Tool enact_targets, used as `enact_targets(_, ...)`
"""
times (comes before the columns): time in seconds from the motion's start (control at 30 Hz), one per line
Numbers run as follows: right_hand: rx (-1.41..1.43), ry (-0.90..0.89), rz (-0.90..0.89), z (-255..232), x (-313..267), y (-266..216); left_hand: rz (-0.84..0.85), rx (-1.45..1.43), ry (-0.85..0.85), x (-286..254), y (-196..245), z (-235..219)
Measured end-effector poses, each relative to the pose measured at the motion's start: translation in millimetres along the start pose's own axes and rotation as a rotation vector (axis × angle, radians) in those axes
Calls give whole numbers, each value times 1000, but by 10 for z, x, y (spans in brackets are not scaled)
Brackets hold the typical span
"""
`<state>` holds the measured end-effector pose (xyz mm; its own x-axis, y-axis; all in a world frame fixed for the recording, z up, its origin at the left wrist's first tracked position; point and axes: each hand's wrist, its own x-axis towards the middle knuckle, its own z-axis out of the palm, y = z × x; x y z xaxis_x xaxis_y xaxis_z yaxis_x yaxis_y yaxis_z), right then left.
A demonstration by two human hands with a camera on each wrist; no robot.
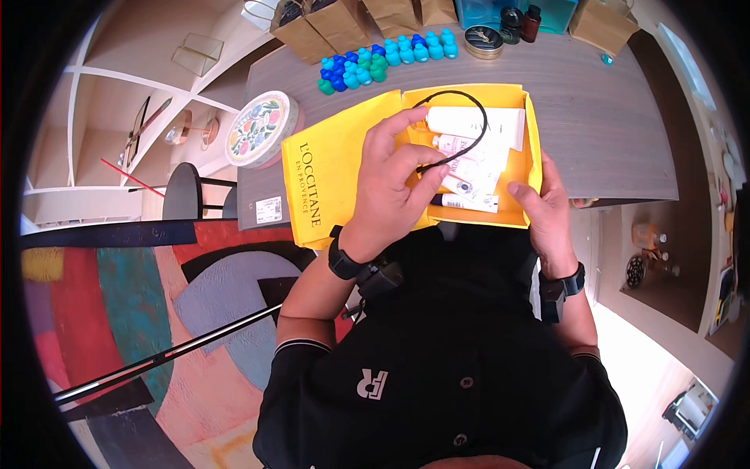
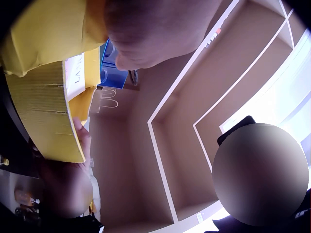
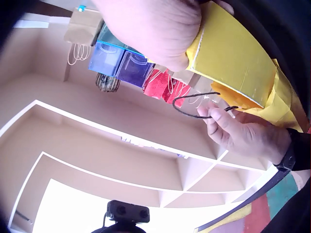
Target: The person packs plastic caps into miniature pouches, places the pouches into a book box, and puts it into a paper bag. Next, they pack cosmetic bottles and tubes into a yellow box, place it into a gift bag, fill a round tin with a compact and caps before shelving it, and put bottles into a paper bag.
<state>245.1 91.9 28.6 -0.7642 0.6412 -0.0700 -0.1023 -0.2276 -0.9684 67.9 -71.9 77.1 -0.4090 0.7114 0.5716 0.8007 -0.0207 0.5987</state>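
On grey tabletop (image 1: pixel 625 117): paper bags (image 1: pixel 337 30) | room: pale shelves (image 1: pixel 125 47) | handheld: yellow box (image 1: pixel 504 95)

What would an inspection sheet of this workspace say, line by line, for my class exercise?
Surface: grey wood-look table.
Job's things: yellow box, lid open, pale tubes inside; black cord looped above them.
Clutter: small blue and green pieces, paper bags, round floral box, round tin.
Hands: left hand pinches the black cord; right hand grips the yellow box's side.
Cables: thin cable beside a black camera.
Surroundings: shelves, multicoloured floor covering.
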Motion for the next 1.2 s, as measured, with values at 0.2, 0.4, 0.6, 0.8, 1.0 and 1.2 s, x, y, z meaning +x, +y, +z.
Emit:
enact_targets(0.2,-50,-1,26,-25,56,-40,-45,104,-21,-47,-28,28)
enact_targets(0.4,1,-15,88,-57,80,-62,-47,54,30,-50,-82,61)
enact_targets(0.6,3,-94,119,44,105,-78,9,-77,-103,-63,-12,52)
enact_targets(0.8,-27,-132,91,139,83,-52,-143,88,238,-220,-297,-710)
enact_targets(1.0,2,-128,142,130,141,4,-830,1,290,-878,-747,-1166)
enact_targets(1.2,48,-169,135,297,157,30,-983,-516,133,-923,-571,-1014)
